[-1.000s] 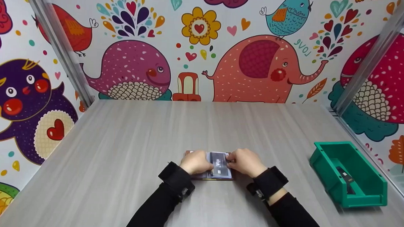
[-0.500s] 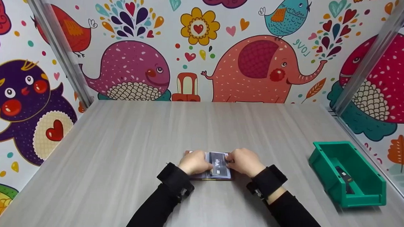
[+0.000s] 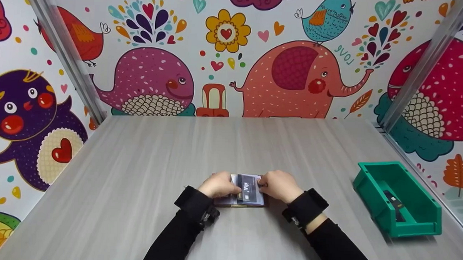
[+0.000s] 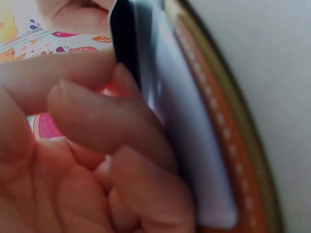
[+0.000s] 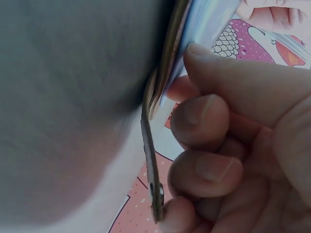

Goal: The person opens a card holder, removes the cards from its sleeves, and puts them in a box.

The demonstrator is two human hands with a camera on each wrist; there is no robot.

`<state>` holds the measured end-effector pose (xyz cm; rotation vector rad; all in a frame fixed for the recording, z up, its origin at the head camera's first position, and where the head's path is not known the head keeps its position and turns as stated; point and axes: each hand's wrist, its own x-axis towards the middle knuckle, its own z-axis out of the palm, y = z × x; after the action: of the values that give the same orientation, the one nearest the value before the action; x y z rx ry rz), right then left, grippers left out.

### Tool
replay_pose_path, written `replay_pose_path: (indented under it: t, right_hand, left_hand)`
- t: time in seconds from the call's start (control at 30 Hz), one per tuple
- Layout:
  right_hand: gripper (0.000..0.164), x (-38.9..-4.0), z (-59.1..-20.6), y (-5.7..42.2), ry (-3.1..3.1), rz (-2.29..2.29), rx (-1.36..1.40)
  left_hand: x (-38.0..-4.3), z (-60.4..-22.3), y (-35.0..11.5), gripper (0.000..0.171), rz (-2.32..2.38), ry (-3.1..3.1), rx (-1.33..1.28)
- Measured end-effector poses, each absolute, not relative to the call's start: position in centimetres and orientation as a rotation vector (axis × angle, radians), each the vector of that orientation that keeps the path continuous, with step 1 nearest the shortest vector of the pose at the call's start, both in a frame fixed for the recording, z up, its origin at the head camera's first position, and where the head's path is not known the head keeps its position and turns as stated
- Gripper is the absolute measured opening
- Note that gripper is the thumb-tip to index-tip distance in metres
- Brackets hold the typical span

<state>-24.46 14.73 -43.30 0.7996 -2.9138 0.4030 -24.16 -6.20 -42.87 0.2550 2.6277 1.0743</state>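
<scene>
An opened card holder lies on the table between both hands, with a brown stitched cover and clear plastic sleeves. On its right half is a dark card printed "Vip", tilted slightly. My left hand pinches the card's left edge between thumb and finger; its lower fingers lie along the sleeves in the left wrist view. My right hand pinches the right edge of the sleeves, thumb on top. A strap with a metal snap hangs from the cover beside the right hand's curled fingers.
A green bin stands on the right side of the table, with a dark card-like item inside. The wood-grain table meets printed cartoon walls at the back and sides, with metal posts at the corners.
My left hand has shifted slightly left, and the Vip card has slid a little left with it and tilted. The right hand has stayed at the right edge of the holder.
</scene>
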Motion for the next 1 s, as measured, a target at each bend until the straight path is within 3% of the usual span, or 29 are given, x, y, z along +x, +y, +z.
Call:
replay_pose_path:
  t: [0.27,0.7,1.0]
  right_hand:
    - [0.014,-24.4,-43.4,14.8,-2.911,0.405,0.799]
    - [0.032,-24.5,-43.6,15.0,-2.881,0.462,0.821]
    - [0.035,-24.5,-43.6,15.0,-2.879,0.474,0.827]
  left_hand:
    - [-24.5,-42.8,-7.2,0.015,1.221,2.466,0.204]
    - [-24.8,-42.8,-8.7,0.033,1.282,2.389,0.199]
    - [-25.0,-42.5,-9.7,0.027,1.262,2.394,0.224]
